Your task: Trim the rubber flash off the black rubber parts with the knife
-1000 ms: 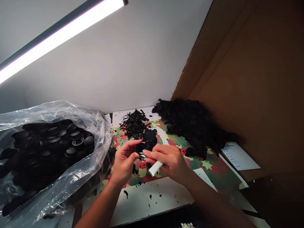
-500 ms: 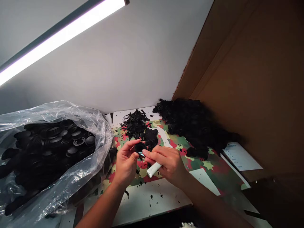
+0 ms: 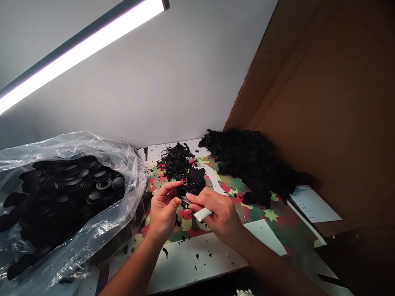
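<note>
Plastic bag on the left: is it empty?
No, the clear plastic bag is packed with round black ribbed parts, visible through its open top and its film.

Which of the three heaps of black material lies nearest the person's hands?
The small heap of black shavings just beyond the left hand and right hand. The bagged parts sit off left; the large pile lies farther right.
</note>
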A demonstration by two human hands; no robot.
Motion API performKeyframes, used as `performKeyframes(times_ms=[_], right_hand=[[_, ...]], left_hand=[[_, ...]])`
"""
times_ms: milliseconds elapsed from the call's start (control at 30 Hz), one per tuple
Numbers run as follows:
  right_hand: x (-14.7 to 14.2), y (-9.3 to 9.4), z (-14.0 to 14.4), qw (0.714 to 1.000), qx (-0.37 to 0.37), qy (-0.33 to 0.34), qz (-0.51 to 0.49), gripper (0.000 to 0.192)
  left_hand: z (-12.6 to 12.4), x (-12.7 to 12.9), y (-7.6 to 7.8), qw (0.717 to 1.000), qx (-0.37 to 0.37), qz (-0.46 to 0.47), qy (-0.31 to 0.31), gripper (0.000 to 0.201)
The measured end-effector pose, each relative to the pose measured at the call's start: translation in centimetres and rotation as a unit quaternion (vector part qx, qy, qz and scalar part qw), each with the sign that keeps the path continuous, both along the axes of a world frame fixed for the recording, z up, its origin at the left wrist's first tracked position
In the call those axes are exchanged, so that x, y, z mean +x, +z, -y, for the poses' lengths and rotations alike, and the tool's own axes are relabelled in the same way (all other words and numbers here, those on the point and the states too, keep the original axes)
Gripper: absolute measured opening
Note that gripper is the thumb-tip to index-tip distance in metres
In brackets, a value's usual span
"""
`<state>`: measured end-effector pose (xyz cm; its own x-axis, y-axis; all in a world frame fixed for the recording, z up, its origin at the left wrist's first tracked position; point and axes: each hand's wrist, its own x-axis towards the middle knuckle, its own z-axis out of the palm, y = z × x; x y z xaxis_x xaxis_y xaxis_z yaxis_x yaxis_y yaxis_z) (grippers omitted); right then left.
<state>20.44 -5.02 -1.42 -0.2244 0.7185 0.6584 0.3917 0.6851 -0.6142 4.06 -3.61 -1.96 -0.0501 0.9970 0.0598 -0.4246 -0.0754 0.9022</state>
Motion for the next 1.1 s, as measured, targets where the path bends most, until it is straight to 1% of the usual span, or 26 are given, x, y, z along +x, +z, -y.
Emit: performKeyframes(times_ms=[133,233,333,567,767,867,1000,1100], right_hand=[[0.1,0.2,0.0,0.998,0.035,-0.026,0.049,0.024],[-0.1,0.2,-0.1,0.997,0.045,-0.03,0.053,0.023],[-0.3,0.1,-0.1,0.997,0.045,-0.029,0.05,0.024],[-0.7,-0.2,0.0,0.998,0.041,-0.029,0.03,0.024],[-0.8,-0.4,0.1,0.998,0.027,-0.032,0.044,0.026],[-0.9,-0.5,0.2,0.998,0.024,-0.035,0.042,0.027],[-1.2,-0.4,0.3,0.998,0.012,-0.042,0.035,0.027],[-1.4,-0.2,0.4,0.999,-0.006,-0.048,0.011,0.025]], left_hand=[[0.0,0.1,0.0,1.0,0.006,-0.012,0.026,0.041],[0.1,0.1,0.0,0.999,0.001,-0.014,0.036,0.041],[0.1,0.1,-0.1,0.999,-0.01,-0.007,0.03,0.043],[0.2,0.0,-0.4,0.999,-0.009,0.004,0.035,0.043],[0.2,0.1,-0.3,0.999,-0.006,0.001,0.047,0.045],[0.2,0.0,-0.3,0.999,-0.004,-0.004,0.043,0.045],[0.3,0.0,-0.4,0.999,0.007,-0.016,0.032,0.044],[0.2,0.1,-0.4,0.999,0.017,-0.024,0.038,0.042]])
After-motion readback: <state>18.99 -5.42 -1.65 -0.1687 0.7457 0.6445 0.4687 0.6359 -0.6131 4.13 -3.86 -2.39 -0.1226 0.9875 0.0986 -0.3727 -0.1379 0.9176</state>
